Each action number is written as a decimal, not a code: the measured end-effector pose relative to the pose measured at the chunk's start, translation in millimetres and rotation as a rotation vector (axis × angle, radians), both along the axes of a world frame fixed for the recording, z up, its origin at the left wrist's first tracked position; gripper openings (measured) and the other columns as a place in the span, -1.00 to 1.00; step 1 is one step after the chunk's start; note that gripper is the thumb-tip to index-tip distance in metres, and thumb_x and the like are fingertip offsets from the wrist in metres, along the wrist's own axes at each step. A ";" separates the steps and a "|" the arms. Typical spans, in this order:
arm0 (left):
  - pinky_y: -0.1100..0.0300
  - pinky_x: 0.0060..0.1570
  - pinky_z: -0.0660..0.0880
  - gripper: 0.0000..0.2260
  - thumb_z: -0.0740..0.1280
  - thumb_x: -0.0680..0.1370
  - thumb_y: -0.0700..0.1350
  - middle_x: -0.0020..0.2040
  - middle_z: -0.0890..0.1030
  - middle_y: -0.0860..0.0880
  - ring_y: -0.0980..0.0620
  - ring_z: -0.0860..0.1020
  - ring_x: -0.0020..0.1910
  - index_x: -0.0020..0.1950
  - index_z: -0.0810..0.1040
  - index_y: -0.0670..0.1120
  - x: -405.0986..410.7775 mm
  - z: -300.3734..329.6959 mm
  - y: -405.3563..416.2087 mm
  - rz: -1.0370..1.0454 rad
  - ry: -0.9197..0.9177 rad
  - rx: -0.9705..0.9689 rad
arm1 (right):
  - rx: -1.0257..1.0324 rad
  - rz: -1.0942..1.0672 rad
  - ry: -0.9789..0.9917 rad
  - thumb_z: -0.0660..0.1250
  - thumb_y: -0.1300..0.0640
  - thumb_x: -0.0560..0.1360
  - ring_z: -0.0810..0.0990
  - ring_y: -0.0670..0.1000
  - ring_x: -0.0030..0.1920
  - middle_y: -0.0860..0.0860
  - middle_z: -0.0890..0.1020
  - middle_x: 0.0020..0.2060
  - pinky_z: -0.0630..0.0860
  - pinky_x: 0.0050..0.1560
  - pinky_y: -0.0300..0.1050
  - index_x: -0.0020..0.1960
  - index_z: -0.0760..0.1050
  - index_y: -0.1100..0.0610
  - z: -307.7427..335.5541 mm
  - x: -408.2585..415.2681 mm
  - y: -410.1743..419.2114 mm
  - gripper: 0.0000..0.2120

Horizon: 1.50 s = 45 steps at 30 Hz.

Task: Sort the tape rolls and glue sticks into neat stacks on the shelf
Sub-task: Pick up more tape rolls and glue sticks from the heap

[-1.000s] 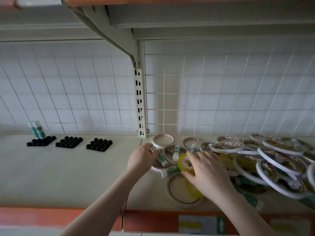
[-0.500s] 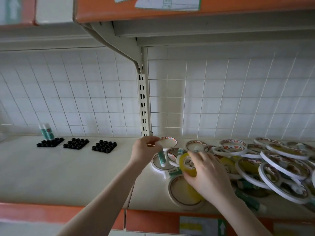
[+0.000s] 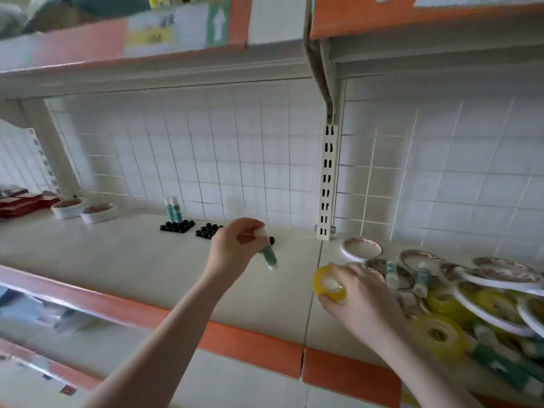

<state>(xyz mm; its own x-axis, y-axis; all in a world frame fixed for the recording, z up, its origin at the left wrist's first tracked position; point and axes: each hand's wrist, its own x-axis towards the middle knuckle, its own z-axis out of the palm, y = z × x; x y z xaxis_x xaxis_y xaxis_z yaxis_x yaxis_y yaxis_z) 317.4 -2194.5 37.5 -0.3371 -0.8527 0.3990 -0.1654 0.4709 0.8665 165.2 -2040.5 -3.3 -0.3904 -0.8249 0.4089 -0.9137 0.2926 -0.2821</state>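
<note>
Fingers [image 3: 250, 231] of the left hand [image 3: 235, 245] curl round a green glue stick [image 3: 269, 256]; those of the right hand [image 3: 359, 293] grip a yellow tape roll [image 3: 328, 285].

The glue stick is tilted, held above the shelf [image 3: 117, 260] just in front of the black holders [image 3: 178, 225], where two glue sticks [image 3: 172, 209] stand upright. The tape roll is held near the shelf's front, beside the heap of tape rolls [image 3: 471, 290] on the right.

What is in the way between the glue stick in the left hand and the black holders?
Nothing visible. The left hand holds the green-and-white glue stick just beside the black plastic holder trays; only bare shelf lies between.
</note>
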 end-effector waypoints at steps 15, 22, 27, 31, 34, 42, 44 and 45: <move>0.38 -0.18 0.45 -0.79 0.45 0.38 -0.26 -0.25 0.61 0.17 0.31 0.53 -0.31 -0.13 0.59 0.04 207.9 -2.2 -161.9 0.101 -0.088 -0.114 | 0.026 0.050 -0.062 0.29 -0.14 0.48 0.42 -0.04 0.28 -0.04 0.48 0.24 0.34 0.18 -0.20 0.41 0.31 -0.02 -1.5 167.5 -164.7 -0.46; 0.48 -0.25 0.40 -0.80 0.45 0.39 -0.26 -0.26 0.59 0.19 0.32 0.53 -0.32 -0.15 0.58 0.04 228.0 -0.9 -214.6 0.065 -0.104 -0.138 | 0.093 0.002 -0.065 0.28 -0.13 0.48 0.46 -0.02 0.21 -0.05 0.49 0.17 0.37 0.12 -0.19 0.39 0.33 -0.03 2.4 193.4 -209.4 -0.49; 0.41 -0.18 0.45 -0.83 0.45 0.39 -0.22 -0.21 0.62 0.16 0.24 0.57 -0.24 -0.10 0.60 0.02 211.5 2.1 -247.4 0.039 -0.119 -0.123 | 0.118 -0.013 -0.036 0.28 -0.14 0.47 0.48 -0.02 0.18 -0.07 0.51 0.14 0.40 0.07 -0.18 0.35 0.37 -0.07 6.6 186.3 -243.5 -0.54; 0.50 -0.22 0.42 -0.84 0.45 0.40 -0.20 -0.23 0.61 0.19 0.27 0.56 -0.25 -0.09 0.61 0.03 188.5 11.0 -269.3 0.012 -0.154 -0.182 | 0.124 -0.018 -0.037 0.27 -0.14 0.47 0.50 -0.02 0.14 -0.07 0.52 0.10 0.44 0.05 -0.15 0.31 0.40 -0.08 11.2 172.6 -272.2 -0.57; 0.49 -0.18 0.40 -0.83 0.45 0.40 -0.17 -0.21 0.59 0.25 0.33 0.53 -0.23 -0.09 0.60 0.07 170.2 18.9 -286.2 -0.020 -0.166 -0.228 | 0.123 -0.003 -0.035 0.25 -0.14 0.46 0.52 -0.03 0.11 -0.09 0.55 0.07 0.45 0.02 -0.17 0.26 0.45 -0.11 15.1 164.4 -291.3 -0.62; 0.41 -0.07 0.36 -0.81 0.44 0.43 -0.13 -0.09 0.58 0.17 0.21 0.49 -0.08 0.03 0.62 -0.01 123.4 21.6 -332.3 -0.077 -0.275 -0.319 | 0.175 0.019 0.001 0.23 -0.15 0.47 0.49 -0.06 0.10 -0.13 0.52 0.05 0.42 -0.02 -0.22 0.24 0.43 -0.11 14.0 156.5 -316.8 -0.63; 0.47 -0.12 0.32 -0.81 0.44 0.43 -0.12 -0.08 0.58 0.18 0.22 0.48 -0.06 0.04 0.62 -0.01 114.4 17.1 -342.3 -0.081 -0.306 -0.357 | 0.166 0.020 0.006 0.22 -0.15 0.47 0.48 -0.07 0.11 -0.14 0.52 0.08 0.43 0.02 -0.23 0.27 0.42 -0.10 13.4 155.6 -319.3 -0.61; 0.46 -0.13 0.32 -0.81 0.44 0.43 -0.11 -0.08 0.59 0.17 0.21 0.48 -0.05 0.04 0.62 -0.01 110.8 15.1 -346.1 -0.085 -0.312 -0.364 | 0.164 0.016 0.004 0.22 -0.15 0.47 0.48 -0.07 0.13 -0.14 0.51 0.09 0.43 0.05 -0.22 0.29 0.41 -0.09 12.8 155.7 -319.7 -0.60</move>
